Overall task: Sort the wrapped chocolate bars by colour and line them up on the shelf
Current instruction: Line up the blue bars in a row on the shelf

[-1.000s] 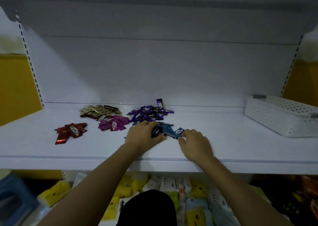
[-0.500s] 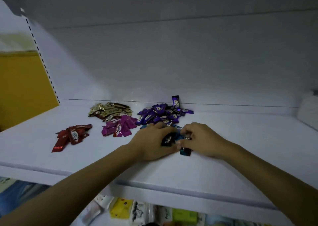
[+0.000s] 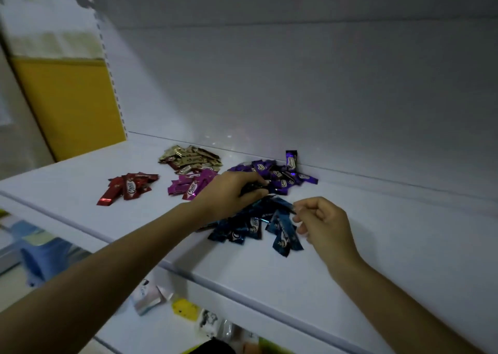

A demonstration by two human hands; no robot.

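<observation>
Left hand (image 3: pixel 229 194) fingers curl round a dark bar (image 3: pixel 253 189), purple pile (image 3: pixel 281 177) just beyond them. Right hand (image 3: pixel 326 224) fingers pinch a blue bar's (image 3: pixel 283 227) tip, shelf (image 3: pixel 377 246) beneath.

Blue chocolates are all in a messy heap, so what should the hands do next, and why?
Probably the right hand should pinch the nearest blue bar and lay it straight on the shelf to start a row. The blue bars lie crossed in a loose heap right by its curled fingers, and the left hand is busy gripping a dark bar beside the purple pile.
</observation>
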